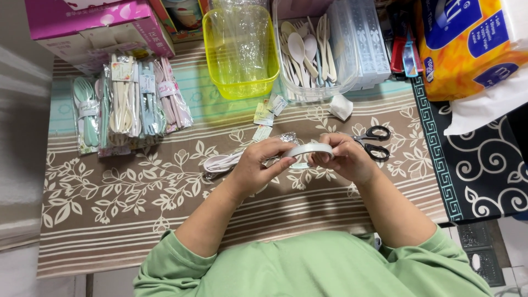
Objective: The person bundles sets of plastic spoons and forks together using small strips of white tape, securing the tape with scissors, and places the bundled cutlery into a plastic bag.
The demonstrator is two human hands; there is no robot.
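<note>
- A white tape roll [308, 150] is pinched between the left hand [258, 165] and right hand [347, 158], both closed on it, above the leaf-patterned cloth [110, 192].
- The tape end could be lost (fingertips crowd the rim) — a slip seems likely.
- Scissors [373, 141] lie just beside; packed cutlery sets [129, 104] further off.

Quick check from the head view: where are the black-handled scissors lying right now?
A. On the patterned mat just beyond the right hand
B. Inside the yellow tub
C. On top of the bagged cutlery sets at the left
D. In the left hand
A. The scissors lie flat on the leaf-patterned mat, just past the right hand, which together with the left hand holds a roll of white tape.
</note>
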